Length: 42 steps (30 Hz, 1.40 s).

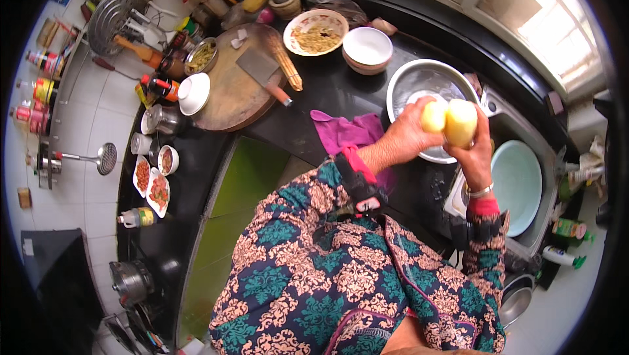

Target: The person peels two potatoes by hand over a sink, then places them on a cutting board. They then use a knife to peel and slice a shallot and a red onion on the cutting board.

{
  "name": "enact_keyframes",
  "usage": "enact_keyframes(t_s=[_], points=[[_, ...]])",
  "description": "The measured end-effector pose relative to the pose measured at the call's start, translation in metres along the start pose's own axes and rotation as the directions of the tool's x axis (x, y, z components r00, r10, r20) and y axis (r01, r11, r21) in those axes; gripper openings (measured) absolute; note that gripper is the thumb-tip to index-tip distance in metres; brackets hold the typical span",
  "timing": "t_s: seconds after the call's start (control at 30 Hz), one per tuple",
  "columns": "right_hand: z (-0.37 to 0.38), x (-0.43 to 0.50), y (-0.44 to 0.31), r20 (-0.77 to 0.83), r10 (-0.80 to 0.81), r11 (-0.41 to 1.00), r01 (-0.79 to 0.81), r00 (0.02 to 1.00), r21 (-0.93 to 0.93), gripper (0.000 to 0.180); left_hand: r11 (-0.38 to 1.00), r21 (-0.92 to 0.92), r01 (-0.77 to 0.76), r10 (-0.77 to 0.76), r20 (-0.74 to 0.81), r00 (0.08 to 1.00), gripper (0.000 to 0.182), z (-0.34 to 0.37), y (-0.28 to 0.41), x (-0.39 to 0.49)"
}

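Note:
Two peeled potatoes are held close together over the near side of a metal basin (pixel 400 80) that has water in it. My left hand (pixel 405 131) grips the smaller peeled potato (pixel 433 116). In my right hand (pixel 474 158) is the larger peeled potato (pixel 462 121); a bracelet circles that wrist. A purple cloth (pixel 346 129) lies crumpled on the black counter, just left of my left hand. Right of my right hand, a pale green plastic basin (pixel 516 188) sits in the sink (pixel 501 121).
A cleaver (pixel 258 67) lies on the round wooden chopping board (pixel 221 94), its handle past the edge. Beside the board are a patterned bowl of shredded food (pixel 316 33) and stacked bowls (pixel 367 50). Small dishes of meat (pixel 159 192) and peanuts (pixel 142 176) stand on the left counter.

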State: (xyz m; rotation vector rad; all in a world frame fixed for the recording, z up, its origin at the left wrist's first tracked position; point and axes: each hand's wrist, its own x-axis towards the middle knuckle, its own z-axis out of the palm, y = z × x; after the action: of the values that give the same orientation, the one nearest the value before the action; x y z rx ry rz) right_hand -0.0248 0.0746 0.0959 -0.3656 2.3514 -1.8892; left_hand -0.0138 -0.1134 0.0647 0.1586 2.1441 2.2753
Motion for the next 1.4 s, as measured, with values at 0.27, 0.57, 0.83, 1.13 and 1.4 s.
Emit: enact_keyframes(t_s=[0.27,0.57,0.83,1.13,1.4], points=[[-0.024,0.001,-0.002,0.043,0.078,0.992,-0.082,0.996,0.094,0.084,0.922,-0.351,0.161,-0.119,0.138,0.983,0.072,0.002,-0.003,-0.004],[0.193,0.036,-0.022,0.404,0.374,0.577,-0.55,0.835,0.604,0.059,0.728,-0.647,0.227,-0.313,-0.019,0.949,0.056,-0.258,0.007,-0.137],[0.335,0.059,-0.046,0.577,0.312,0.812,-0.527,0.755,0.25,0.064,0.708,-0.668,0.228,-0.499,-0.245,0.831,0.055,-0.361,0.005,-0.21],[0.376,0.106,-0.032,0.537,0.309,0.951,-0.258,0.785,-0.17,0.081,0.766,-0.605,0.218,-0.458,-0.276,0.845,0.053,-0.373,-0.002,-0.198],[0.395,0.153,-0.03,0.4,0.057,0.833,0.178,0.915,-0.524,0.085,0.939,-0.084,0.334,-0.338,-0.413,0.846,0.055,-0.408,0.016,-0.119]])
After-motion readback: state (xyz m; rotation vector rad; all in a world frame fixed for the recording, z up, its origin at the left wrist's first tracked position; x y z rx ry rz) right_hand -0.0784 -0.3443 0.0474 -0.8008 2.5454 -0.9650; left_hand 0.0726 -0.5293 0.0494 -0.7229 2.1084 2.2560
